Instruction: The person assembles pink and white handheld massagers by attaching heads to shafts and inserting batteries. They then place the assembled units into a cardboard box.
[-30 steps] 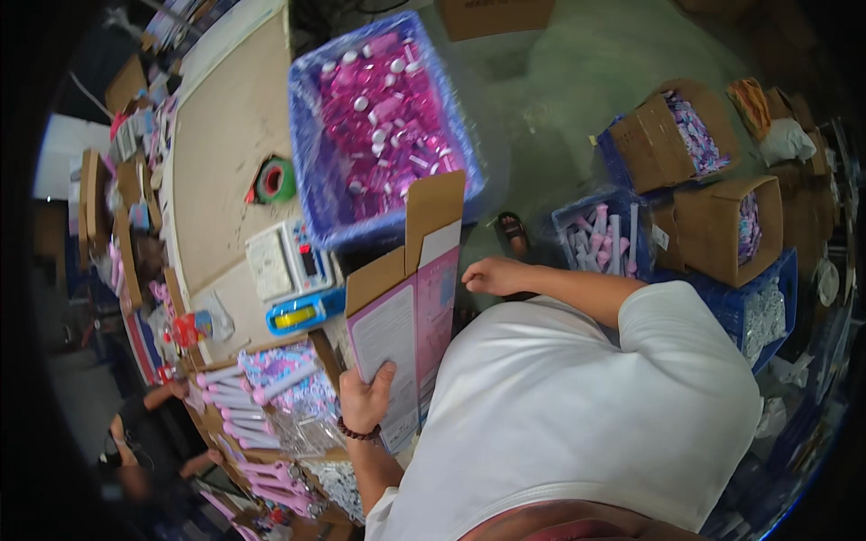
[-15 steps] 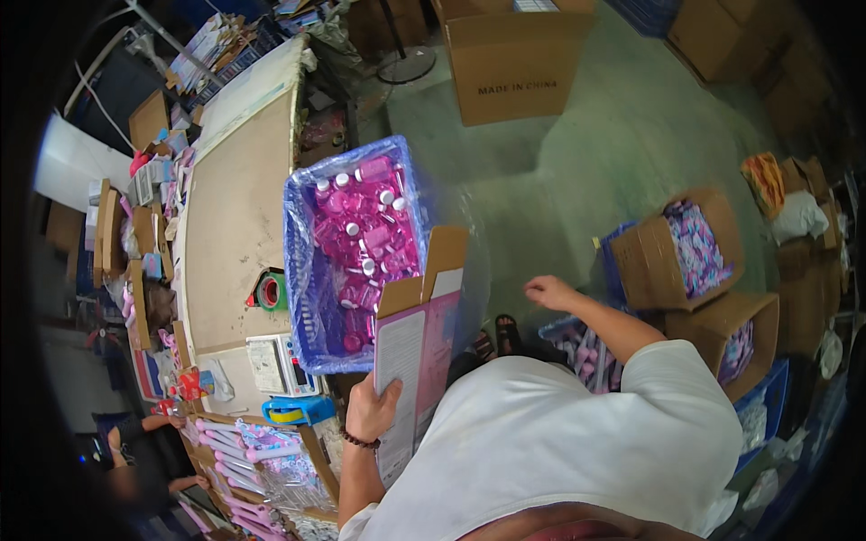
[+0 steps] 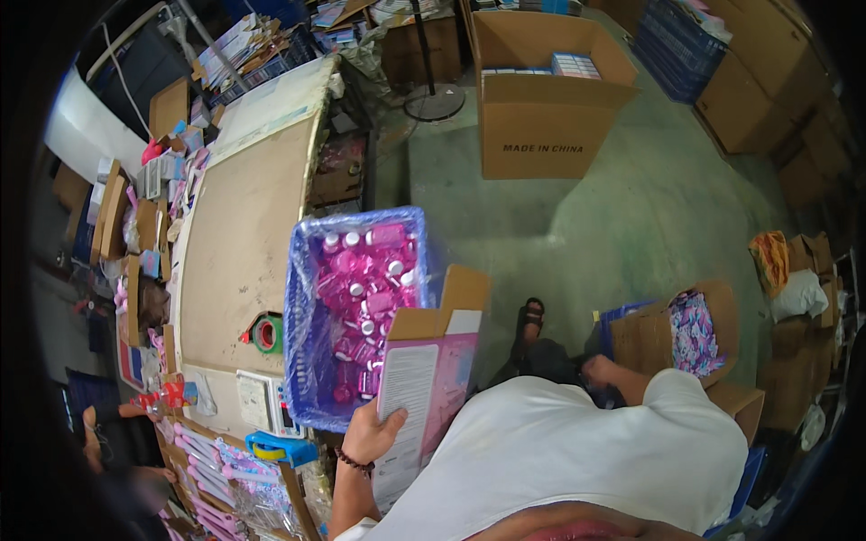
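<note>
My left hand (image 3: 371,434) is closed on the near side edge of a pink and white cardboard box (image 3: 442,374). The box stands upright with its brown end flaps raised. Just beyond it, a blue plastic basket (image 3: 310,414) lined with clear film holds many pink bottles (image 3: 368,302) with white caps. The box overlaps the basket's right corner from my view. My right hand (image 3: 596,369) hangs low by my dark-clad leg, beside a brown carton; its fingers are dark and smeared.
A worktable (image 3: 244,225) runs along the left, bearing a tape roll (image 3: 267,334), a small scale (image 3: 260,401) and a blue tape dispenser (image 3: 281,448). A large open carton (image 3: 541,135) stands ahead on the floor. To the right sits a carton of patterned packs (image 3: 695,334). Another person's arm (image 3: 135,410) shows at far left.
My right hand has dropped back toward my leg. One sandalled foot has stepped forward. The view has shifted, showing more of the large carton; the left hand still grips the box.
</note>
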Available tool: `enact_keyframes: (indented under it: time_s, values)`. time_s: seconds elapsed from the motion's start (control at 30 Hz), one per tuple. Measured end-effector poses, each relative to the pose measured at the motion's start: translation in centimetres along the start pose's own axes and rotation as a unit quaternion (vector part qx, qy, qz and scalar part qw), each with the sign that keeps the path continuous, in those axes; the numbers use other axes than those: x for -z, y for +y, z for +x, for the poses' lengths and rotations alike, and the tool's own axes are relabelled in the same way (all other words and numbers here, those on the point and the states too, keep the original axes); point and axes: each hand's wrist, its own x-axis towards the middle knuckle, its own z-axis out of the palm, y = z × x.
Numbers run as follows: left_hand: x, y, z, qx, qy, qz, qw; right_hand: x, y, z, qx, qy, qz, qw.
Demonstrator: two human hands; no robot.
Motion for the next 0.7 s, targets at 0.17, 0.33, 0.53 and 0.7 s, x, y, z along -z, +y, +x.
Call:
enact_keyframes:
  time_s: [0.17,0.33,0.53,0.7]
  values:
    - [-5.8,5.0,9.4,-0.026,0.034,0.006,0.999,11.9,-10.2,6.7,0.182,0.100,0.102,0.973]
    - [-11.4,16.7,21.2,-0.069,-0.007,0.078,0.995,24.1,-16.1,4.7,0.269,0.175,0.134,0.937]
    - [-16.3,26.2,32.8,-0.109,-0.051,0.154,0.981,39.7,-25.0,-4.9,0.355,0.429,0.080,0.827]
    - [-22.1,34.4,44.8,-0.201,-0.154,0.210,0.944,52.4,-30.8,-16.5,0.681,0.597,-0.005,0.424]
